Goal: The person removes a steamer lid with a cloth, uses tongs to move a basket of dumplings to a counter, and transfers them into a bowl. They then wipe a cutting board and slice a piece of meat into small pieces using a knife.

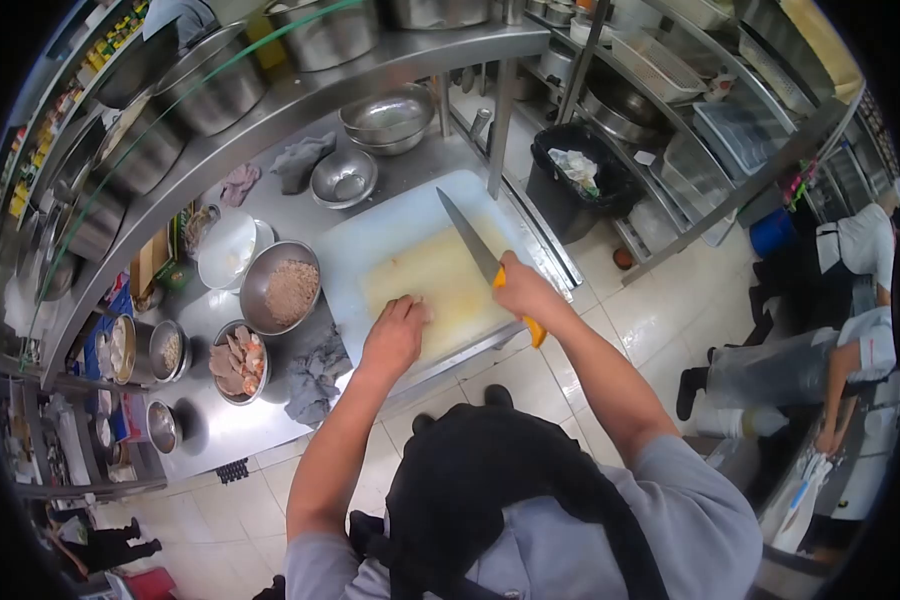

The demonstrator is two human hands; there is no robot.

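Observation:
My right hand (523, 288) is closed around the yellow-orange handle of a large kitchen knife (470, 237). The blade slants up and to the left over the cutting board (355, 255), its tip near the board's far edge. On the board's yellowish, worn middle rests my left hand (398, 328), fingers curled and pressed together. A small pale pink piece of food (427, 312) shows at its fingertips, mostly hidden. To the left stand a steel bowl of minced meat (292, 292) and a smaller bowl of meat pieces (236, 368).
Grey cloths (316, 380) lie beside the board's left edge. Empty steel bowls (344, 177) sit behind it, beneath a shelf of pots (213, 85). A black bin (576, 185) and a rack (660, 120) stand at right. Other people (855, 340) work at far right.

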